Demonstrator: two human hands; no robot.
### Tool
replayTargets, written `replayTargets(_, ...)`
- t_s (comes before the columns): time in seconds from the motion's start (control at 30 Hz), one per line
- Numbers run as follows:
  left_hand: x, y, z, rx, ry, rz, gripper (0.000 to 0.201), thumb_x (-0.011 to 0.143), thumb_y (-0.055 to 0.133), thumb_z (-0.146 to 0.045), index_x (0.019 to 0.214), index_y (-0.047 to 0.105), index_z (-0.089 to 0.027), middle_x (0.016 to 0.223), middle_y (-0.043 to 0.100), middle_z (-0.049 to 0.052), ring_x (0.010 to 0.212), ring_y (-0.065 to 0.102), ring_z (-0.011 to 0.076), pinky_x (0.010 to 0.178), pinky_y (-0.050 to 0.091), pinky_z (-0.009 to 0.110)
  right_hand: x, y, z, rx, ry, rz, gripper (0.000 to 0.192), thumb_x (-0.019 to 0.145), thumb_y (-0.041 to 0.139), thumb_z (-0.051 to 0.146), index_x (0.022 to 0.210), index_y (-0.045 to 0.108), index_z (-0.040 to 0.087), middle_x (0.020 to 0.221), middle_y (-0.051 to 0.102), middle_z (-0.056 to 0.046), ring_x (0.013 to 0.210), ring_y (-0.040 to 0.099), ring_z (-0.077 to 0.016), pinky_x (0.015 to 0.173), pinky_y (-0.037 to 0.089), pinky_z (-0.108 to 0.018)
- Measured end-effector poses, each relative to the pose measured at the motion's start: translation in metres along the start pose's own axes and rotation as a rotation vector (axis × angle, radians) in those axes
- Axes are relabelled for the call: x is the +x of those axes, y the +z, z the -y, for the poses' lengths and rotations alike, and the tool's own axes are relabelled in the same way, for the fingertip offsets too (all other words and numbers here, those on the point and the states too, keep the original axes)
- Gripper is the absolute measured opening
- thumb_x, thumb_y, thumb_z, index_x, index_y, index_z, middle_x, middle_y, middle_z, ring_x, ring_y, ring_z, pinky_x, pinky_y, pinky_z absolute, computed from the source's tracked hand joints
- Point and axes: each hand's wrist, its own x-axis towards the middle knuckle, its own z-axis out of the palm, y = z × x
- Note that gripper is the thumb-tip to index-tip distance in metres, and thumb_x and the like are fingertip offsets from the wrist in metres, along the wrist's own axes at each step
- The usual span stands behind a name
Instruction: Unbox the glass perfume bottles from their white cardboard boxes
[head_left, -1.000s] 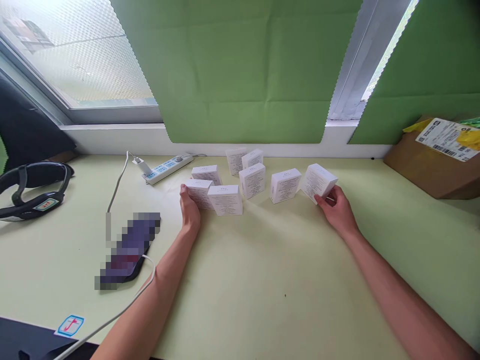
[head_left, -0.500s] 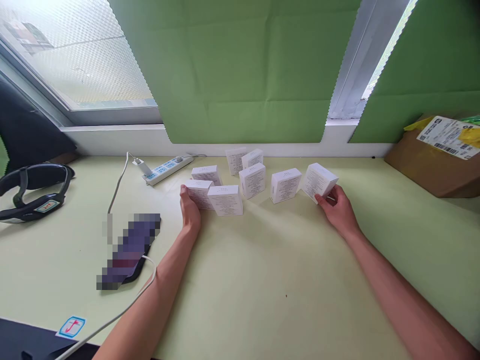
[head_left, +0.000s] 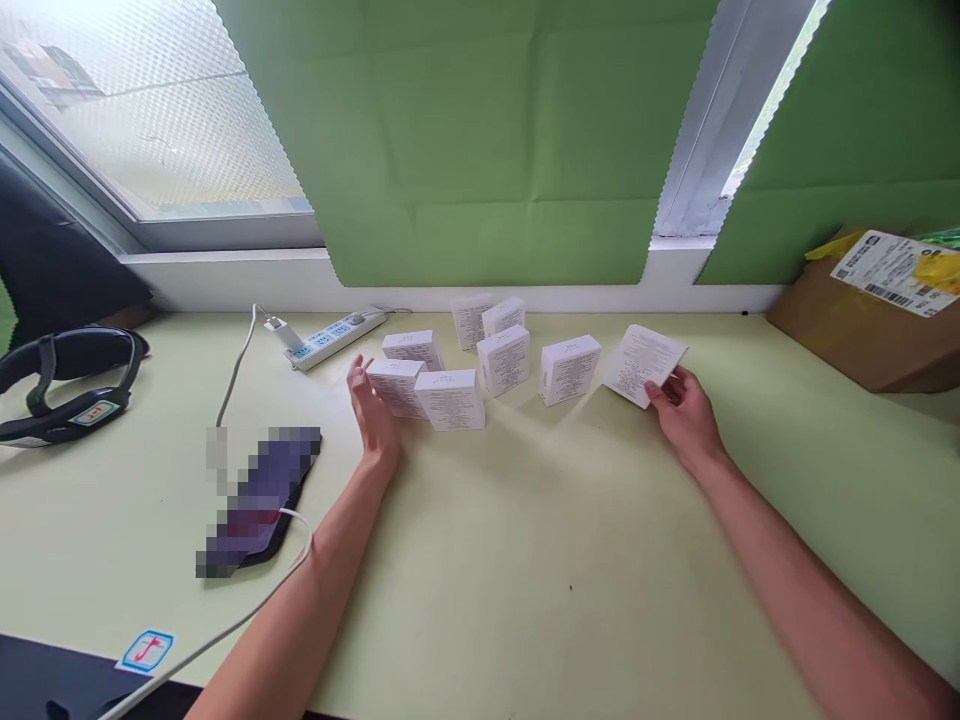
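Left hand [head_left: 373, 420] lifted off matte white carton [head_left: 397, 386]; right hand [head_left: 686, 415] tilts carton [head_left: 643, 364].

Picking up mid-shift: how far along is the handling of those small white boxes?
Seven white boxes stand clustered on the table. In hand: the right hand grips the rightmost box, tilted. The left hand is open beside the leftmost box, apparently not gripping. No finished stack or row shows.

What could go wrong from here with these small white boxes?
The right hand pinches the tilted box only at its near edge, so it may slip. Swinging it left could hit the standing box beside it. The left hand, open by the front pair of boxes, could nudge that close cluster over.
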Motion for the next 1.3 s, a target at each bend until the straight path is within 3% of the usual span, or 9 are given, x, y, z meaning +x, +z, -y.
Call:
replayTargets(0.1,-0.022,0.011,-0.035,0.208,0.456,-0.159,0.037,0.094,0.044,-0.034,0.129,0.048,-0.023,0.138,0.047,0.009,0.13,0.045,0.022,0.113,0.033,0.04,-0.002,-0.015,0.006,0.1,0.076,0.068,0.043,0.082,0.066,0.05,0.119,0.057,0.03,0.125,0.067,-0.005,0.115,0.064,-0.0261,0.097,0.054,-0.044)
replayTargets(0.17,-0.048,0.032,-0.063,0.246,0.704,-0.008,0.03,0.094,0.048,-0.03,0.124,0.049,-0.023,0.125,0.053,0.009,0.119,0.051,0.0213,0.105,0.041,0.039,-0.007,-0.028,0.013,0.141,0.148,0.163,0.034,0.082,0.065,0.051,0.108,0.065,0.029,0.115,0.072,-0.006,0.107,0.068,-0.0279,0.088,0.059,-0.044)
replayTargets(0.23,-0.079,0.063,-0.089,0.27,0.782,0.481,0.021,0.097,0.044,-0.026,0.116,0.053,-0.024,0.105,0.06,0.006,0.102,0.059,0.0179,0.093,0.048,0.034,-0.013,-0.038,0.018,0.164,0.219,0.253,0.031,0.081,0.067,0.051,0.099,0.07,0.026,0.106,0.075,-0.007,0.099,0.071,-0.029,0.081,0.061,-0.043)
replayTargets(0.3,-0.107,0.097,-0.104,0.362,0.745,1.022,0.026,0.098,0.044,-0.029,0.122,0.053,-0.024,0.116,0.06,0.008,0.107,0.059,0.0177,0.093,0.049,0.032,-0.02,-0.045,0.022,0.181,0.266,0.315,0.031,0.082,0.067,0.051,0.097,0.072,0.024,0.101,0.076,-0.007,0.093,0.072,-0.0283,0.077,0.061,-0.041)
replayTargets(0.37,-0.125,0.127,-0.108,0.457,0.613,1.19,0.031,0.1,0.039,-0.031,0.126,0.053,-0.021,0.129,0.055,0.01,0.114,0.058,0.02,0.096,0.048,0.035,-0.026,-0.049,0.024,0.2,0.284,0.353,0.033,0.083,0.067,0.051,0.101,0.072,0.024,0.102,0.076,-0.006,0.093,0.072,-0.0272,0.075,0.06,-0.038)
replayTargets(0.5,-0.132,0.149,-0.097,0.543,0.328,1.307,0.04,0.101,0.037,-0.03,0.136,0.047,-0.015,0.137,0.051,0.015,0.111,0.061,0.0223,0.091,0.051,0.036,-0.032,-0.049,0.023,0.233,0.272,0.401,0.037,0.084,0.067,0.049,0.117,0.068,0.03,0.114,0.073,-0.002,0.104,0.069,-0.0244,0.078,0.057,-0.031)
replayTargets(0.7,-0.114,0.131,-0.089,0.375,0.122,1.466,0.038,0.099,0.044,-0.037,0.131,0.055,-0.02,0.134,0.055,0.012,0.104,0.064,0.0188,0.087,0.052,0.032,-0.039,-0.042,0.03,0.258,0.286,0.497,0.037,0.089,0.063,0.044,0.125,0.065,0.033,0.121,0.071,-0.001,0.108,0.066,-0.0226,0.078,0.054,-0.028)
replayTargets(0.87,-0.099,0.124,-0.092,0.365,0.104,1.554,0.04,0.097,0.047,-0.038,0.131,0.056,-0.019,0.117,0.066,0.01,0.104,0.063,0.0203,0.083,0.052,0.033,-0.047,-0.036,0.037,0.236,0.337,0.563,0.036,0.091,0.061,0.044,0.124,0.066,0.031,0.118,0.072,-0.003,0.105,0.068,-0.0246,0.075,0.054,-0.03)
replayTargets(1.3,-0.093,0.118,-0.1,0.471,0.004,1.688,0.059,0.091,0.052,-0.035,0.147,0.035,-0.03,0.124,0.061,0.008,0.095,0.065,0.0177,0.075,0.051,0.03,-0.053,-0.035,0.039,0.085,0.28,0.563,0.04,0.09,0.059,0.048,0.126,0.065,0.031,0.116,0.072,-0.005,0.102,0.067,-0.0275,0.072,0.053,-0.033)
